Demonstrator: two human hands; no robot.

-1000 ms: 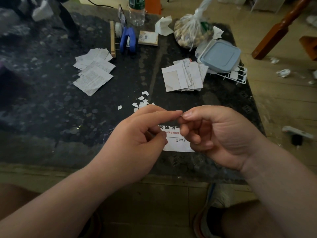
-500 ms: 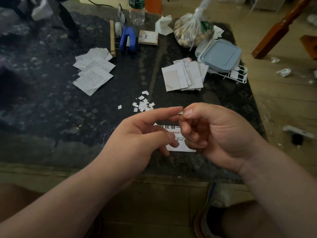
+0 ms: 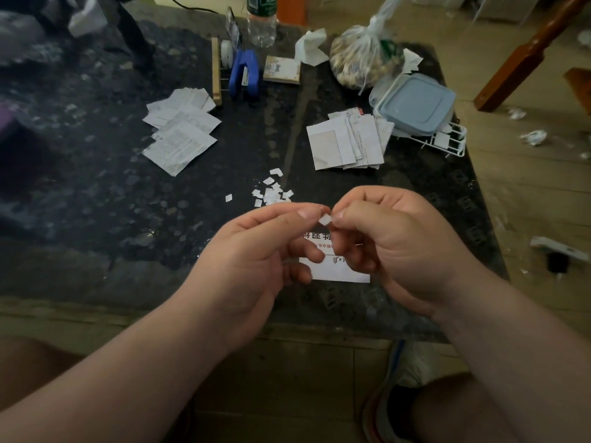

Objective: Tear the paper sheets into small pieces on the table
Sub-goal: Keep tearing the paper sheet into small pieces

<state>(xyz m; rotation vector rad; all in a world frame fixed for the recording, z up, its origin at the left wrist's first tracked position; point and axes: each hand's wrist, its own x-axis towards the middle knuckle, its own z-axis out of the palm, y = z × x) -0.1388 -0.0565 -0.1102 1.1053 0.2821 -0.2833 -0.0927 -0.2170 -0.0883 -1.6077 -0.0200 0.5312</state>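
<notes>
The dark surface (image 3: 96, 203) holds most of the work left to do. A left stack of sheets (image 3: 180, 135) and a right stack of sheets (image 3: 348, 142) lie whole, well apart from the hands. The left hand (image 3: 256, 254) and right hand (image 3: 393, 244) hover near the front edge with fingertips meeting. Under them a printed sheet (image 3: 339, 273) lies flat, untorn as far as it shows. Just beyond the fingers is a small heap of torn bits (image 3: 271, 193). Both hands pinch one tiny scrap (image 3: 325, 219) between them. I judge the task to be at an early stage, with little shredded and nearly all the paper remaining.
</notes>
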